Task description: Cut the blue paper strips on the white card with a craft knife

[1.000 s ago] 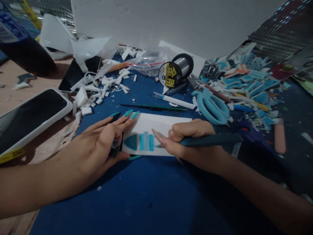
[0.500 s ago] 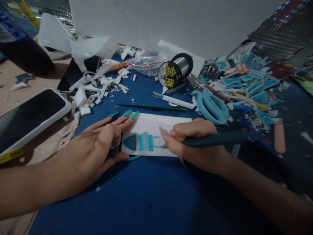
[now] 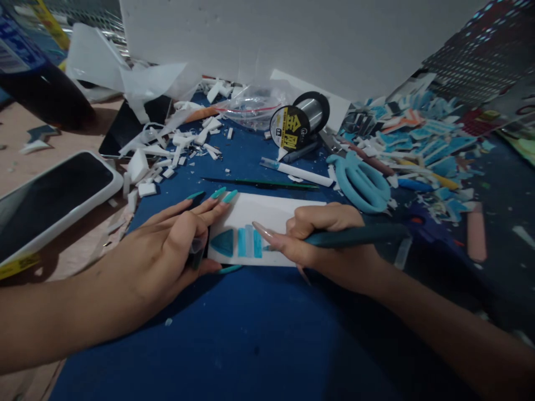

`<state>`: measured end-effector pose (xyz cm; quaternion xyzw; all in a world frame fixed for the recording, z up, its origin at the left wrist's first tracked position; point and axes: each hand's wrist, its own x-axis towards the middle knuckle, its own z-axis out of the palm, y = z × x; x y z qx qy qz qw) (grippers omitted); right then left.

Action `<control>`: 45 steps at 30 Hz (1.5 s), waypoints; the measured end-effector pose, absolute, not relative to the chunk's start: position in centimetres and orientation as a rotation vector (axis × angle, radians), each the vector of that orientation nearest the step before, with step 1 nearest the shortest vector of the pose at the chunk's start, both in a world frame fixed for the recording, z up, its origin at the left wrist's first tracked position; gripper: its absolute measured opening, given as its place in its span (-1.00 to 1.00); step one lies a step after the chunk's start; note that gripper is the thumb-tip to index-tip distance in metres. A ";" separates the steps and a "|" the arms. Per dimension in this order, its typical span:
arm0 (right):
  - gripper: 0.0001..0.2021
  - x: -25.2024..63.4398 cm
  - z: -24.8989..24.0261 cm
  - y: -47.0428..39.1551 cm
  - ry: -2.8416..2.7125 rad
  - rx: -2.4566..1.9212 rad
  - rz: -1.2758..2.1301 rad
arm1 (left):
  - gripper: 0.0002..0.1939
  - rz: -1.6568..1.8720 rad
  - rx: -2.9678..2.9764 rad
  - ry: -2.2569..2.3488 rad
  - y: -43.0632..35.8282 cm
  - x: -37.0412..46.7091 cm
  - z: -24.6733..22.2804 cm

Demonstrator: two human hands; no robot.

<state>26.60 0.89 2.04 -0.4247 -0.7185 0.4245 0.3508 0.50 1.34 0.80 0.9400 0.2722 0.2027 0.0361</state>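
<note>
Blue cutting mat (image 3: 251, 334) covers the work surface, with a large white foam board (image 3: 292, 39) standing upright along its far edge.

The right hand (image 3: 330, 242) is closed in a writing grip around a dark teal pen-like tool (image 3: 355, 236). The tool's tip meets a flat white rectangular card (image 3: 267, 214) just right of the painted marks; the contact point itself is hidden behind the forefinger, so the tool type cannot be told for certain.

The left hand (image 3: 167, 256) lies flat and open, palm down, on the left end of the card, pinning it to the mat. Its fingers are extended, with long turquoise nails at the card's far edge. A small clear object sits under the thumb; its identity cannot be told.

The card lies at the centre of the mat, between both hands. It bears a teal triangle (image 3: 223, 243) and, just beside it, a group of light blue vertical bars (image 3: 249, 243).

Beyond the card lie a thin dark green stick (image 3: 267, 182), a white marker with a blue cap (image 3: 296, 171) and light blue scissors (image 3: 361, 182). A black spool with a yellow label (image 3: 297, 125) stands farther back. White foam offcuts (image 3: 175, 150) are scattered at far left. A phone in a white case (image 3: 50, 200) rests on the bare table at left. Blue and white paper scraps (image 3: 422, 145) are piled at right.
</note>
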 end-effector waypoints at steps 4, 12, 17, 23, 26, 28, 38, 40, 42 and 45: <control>-0.50 26.4 2.1 1.0 -1.855 -1.093 1.105 | -0.65 0.590 2.901 0.850 1.1 0.5 0.8; -0.49 26.1 2.6 1.1 -1.891 -1.108 1.100 | -0.76 0.608 2.882 0.849 1.4 0.5 0.7; -0.50 26.3 2.3 1.1 -1.929 -1.092 1.088 | -0.75 0.632 2.883 0.843 1.4 0.6 0.7; -0.49 26.6 2.3 1.1 -1.975 -1.069 0.965 | -0.73 0.610 2.885 0.834 1.3 0.6 0.9; -0.51 26.5 2.7 1.1 -1.980 -1.050 0.944 | -0.76 0.629 2.876 0.851 1.3 0.5 0.8; -0.52 26.5 2.8 1.1 -1.984 -1.045 0.942 | -0.78 0.636 2.867 0.859 1.3 0.4 0.6; -0.50 26.5 2.1 0.9 -1.890 -1.126 1.023 | -0.74 0.647 2.853 0.855 1.3 0.3 0.5; -0.49 26.5 2.1 0.9 -1.894 -1.133 1.014 | -0.73 0.638 2.851 0.853 1.3 0.2 0.4; -0.48 26.5 2.1 0.9 -1.913 -1.107 1.022 | -0.76 0.643 2.844 0.844 1.3 0.2 0.3; -0.50 26.4 2.2 0.9 -1.902 -1.133 0.979 | -0.78 0.642 2.831 0.855 1.3 0.2 0.3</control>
